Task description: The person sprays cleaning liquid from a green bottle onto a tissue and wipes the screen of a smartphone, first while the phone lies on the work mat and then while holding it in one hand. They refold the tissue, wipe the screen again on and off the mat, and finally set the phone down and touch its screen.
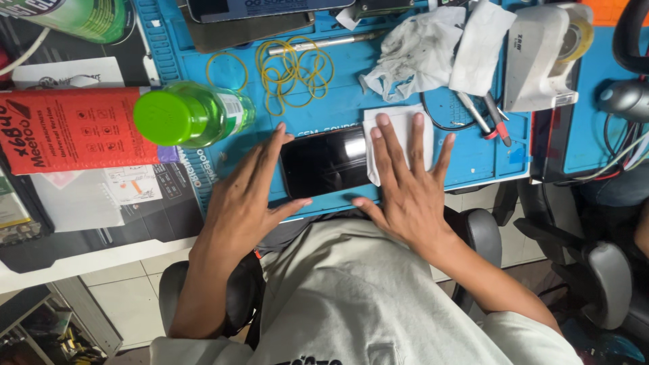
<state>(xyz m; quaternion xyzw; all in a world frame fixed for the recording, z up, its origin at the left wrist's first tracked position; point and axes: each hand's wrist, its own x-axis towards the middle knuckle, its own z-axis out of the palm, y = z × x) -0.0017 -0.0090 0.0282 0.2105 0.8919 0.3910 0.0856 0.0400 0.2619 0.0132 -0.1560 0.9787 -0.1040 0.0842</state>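
A black phone (324, 162) lies screen up on the blue work mat (351, 94) near the desk's front edge. My left hand (247, 196) rests flat at the phone's left side, thumb along its lower edge and fingers spread. On the right, my right hand (405, 182) presses flat on a folded white cloth (399, 125) that covers the phone's right end, with its thumb at the phone's lower right corner. Neither hand grips anything.
A green bottle (193, 115) lies left of the phone beside a red box (71, 132). Yellow rubber bands (294, 71), crumpled white wipes (422, 47), tweezers and cutters (483, 115) and a white tape dispenser (544, 57) sit farther back. Chair arms flank my lap.
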